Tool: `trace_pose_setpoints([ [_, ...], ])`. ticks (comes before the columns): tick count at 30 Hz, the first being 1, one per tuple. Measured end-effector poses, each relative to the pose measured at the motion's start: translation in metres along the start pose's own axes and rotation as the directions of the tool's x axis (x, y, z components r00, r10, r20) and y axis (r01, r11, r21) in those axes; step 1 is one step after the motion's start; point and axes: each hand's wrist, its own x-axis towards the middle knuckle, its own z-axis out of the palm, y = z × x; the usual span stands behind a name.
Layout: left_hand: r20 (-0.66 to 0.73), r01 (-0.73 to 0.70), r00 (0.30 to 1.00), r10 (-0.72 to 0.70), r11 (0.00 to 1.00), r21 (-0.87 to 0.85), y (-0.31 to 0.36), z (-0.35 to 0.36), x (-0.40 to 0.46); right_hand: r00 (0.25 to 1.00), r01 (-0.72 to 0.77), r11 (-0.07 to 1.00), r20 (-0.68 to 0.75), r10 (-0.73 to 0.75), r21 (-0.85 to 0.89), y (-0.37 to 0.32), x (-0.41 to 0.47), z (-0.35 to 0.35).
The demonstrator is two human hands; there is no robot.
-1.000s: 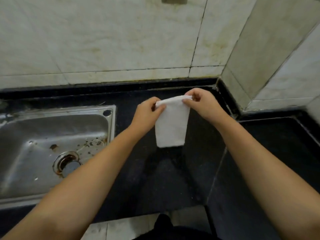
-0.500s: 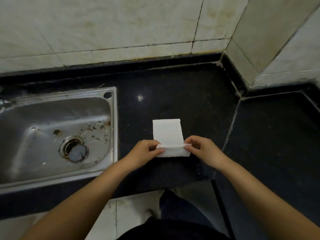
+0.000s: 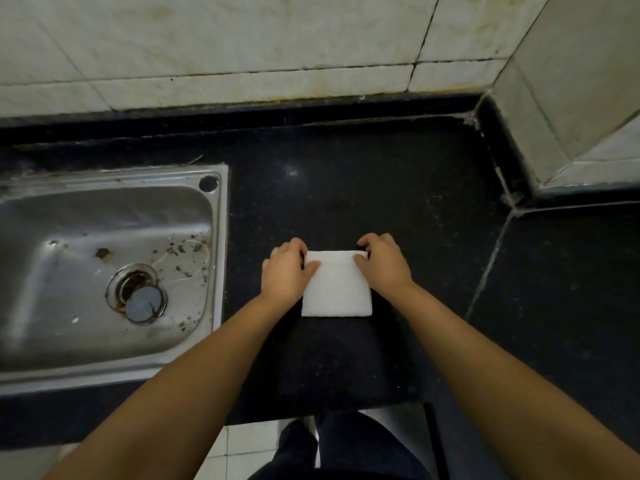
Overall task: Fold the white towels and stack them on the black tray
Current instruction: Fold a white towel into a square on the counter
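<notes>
— Since half a second before, what was changed?
— Both hands were carried from the near edge of the towel to its far edge, and the near flap was laid over, so that a squarer, doubled white towel [image 3: 336, 287] was left flat on the bench.

— What was seen, from largest down?
— A tiled wall [image 3: 242, 39] was seen behind. Below it the black bench [image 3: 363, 188] was spread, with a steel sink [image 3: 104, 271] set into it on the left and a drain [image 3: 138, 296] in the sink's floor. Debris was scattered around the drain.

— And the towel?
— It was found on the bench, just right of the sink, between the two hands.

— How was each grip held?
— The left hand [image 3: 285, 268] was placed at the far left corner, thumb on top of the cloth and fingers curled over its edge. The right hand [image 3: 382, 263] was placed likewise at the far right corner, so the corner was pinched on each side.

— Anything smaller?
— A dark trouser leg [image 3: 346, 448] was visible at the bottom, over pale floor tiles [image 3: 239, 445].
</notes>
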Motion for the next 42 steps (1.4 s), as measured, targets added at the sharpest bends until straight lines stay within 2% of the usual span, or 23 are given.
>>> trace_pose_setpoints([
  [3, -0.097, 0.069, 0.993, -0.065, 0.997, 0.040, -0.002, 0.006, -0.009, 0.996, -0.081, 0.996, -0.045, 0.079, -0.024, 0.005, -0.008, -0.003],
  [7, -0.057, 0.123, 0.992, -0.116, 0.980, 0.157, -0.003, 0.015, -0.021, 0.989, -0.146, 0.951, -0.018, 0.147, -0.274, 0.002, -0.026, 0.008],
  [10, -0.028, 0.097, 0.995, -0.094, 0.982, 0.164, 0.005, 0.014, -0.024, 0.986, -0.165, 0.934, -0.043, 0.159, -0.316, -0.009, -0.033, 0.017],
  [12, 0.002, 0.034, 0.999, -0.034, 0.999, 0.020, 0.006, 0.009, -0.027, 0.974, -0.228, 0.962, -0.027, 0.226, -0.149, -0.013, -0.038, 0.015],
  [14, 0.052, 0.003, 0.999, 0.011, 0.965, -0.261, 0.006, 0.000, -0.032, 0.953, -0.300, 0.937, 0.024, 0.301, 0.182, -0.012, -0.044, 0.007],
  [16, 0.085, -0.040, 0.993, 0.087, 0.892, -0.451, 0.007, -0.012, -0.040, 0.938, -0.317, 0.774, 0.060, 0.342, 0.549, -0.008, -0.064, -0.002],
  [17, 0.120, -0.051, 0.984, 0.132, 0.855, -0.516, 0.008, -0.017, -0.046, 0.931, -0.293, 0.649, 0.056, 0.360, 0.702, -0.004, -0.082, -0.006],
  [19, 0.249, -0.025, 0.942, 0.226, 0.787, -0.617, 0.016, -0.023, -0.064, 0.919, -0.221, 0.384, 0.059, 0.390, 0.896, 0.005, -0.125, -0.008],
  [21, 0.348, -0.043, 0.872, 0.344, 0.762, -0.646, 0.025, -0.022, -0.087, 0.898, -0.177, 0.166, 0.090, 0.431, 0.970, 0.016, -0.173, -0.001],
  [23, 0.396, -0.144, 0.802, 0.447, 0.788, -0.598, 0.035, -0.015, -0.117, 0.853, -0.156, 0.003, 0.134, 0.504, 0.988, 0.028, -0.223, 0.014],
  [25, 0.481, -0.188, 0.716, 0.506, 0.804, -0.564, 0.045, -0.002, -0.154, 0.787, -0.083, -0.109, 0.133, 0.603, 0.991, 0.040, -0.279, 0.030],
  [27, 0.594, -0.190, 0.603, 0.533, 0.818, -0.542, 0.054, 0.015, -0.197, 0.719, 0.060, -0.183, 0.085, 0.690, 0.981, 0.051, -0.338, 0.046],
  [30, 0.711, -0.240, 0.411, 0.570, 0.820, -0.519, 0.064, 0.044, -0.272, 0.584, 0.255, -0.167, -0.014, 0.812, 0.952, 0.062, -0.432, 0.070],
  [33, 0.804, -0.257, 0.231, 0.548, 0.831, -0.493, 0.068, 0.072, -0.354, 0.424, 0.347, -0.114, -0.047, 0.904, 0.931, 0.068, -0.531, 0.101],
  [35, 0.873, -0.228, 0.100, 0.477, 0.865, -0.446, 0.062, 0.088, -0.418, 0.334, 0.401, -0.078, -0.066, 0.940, 0.913, 0.067, -0.599, 0.126],
  [38, 0.952, -0.120, -0.093, 0.291, 0.946, -0.301, 0.043, 0.108, -0.525, 0.199, 0.462, -0.033, -0.067, 0.978, 0.886, 0.056, -0.706, 0.164],
  [40, 0.966, -0.081, -0.176, 0.189, 0.975, -0.206, 0.023, 0.117, -0.600, 0.113, 0.489, -0.006, -0.057, 0.992, 0.872, 0.049, -0.779, 0.191],
  [42, 0.952, -0.101, -0.246, 0.184, 0.972, -0.213, 0.003, 0.125, -0.677, 0.025, 0.510, 0.022, -0.041, 0.999, 0.860, 0.045, -0.851, 0.213],
])
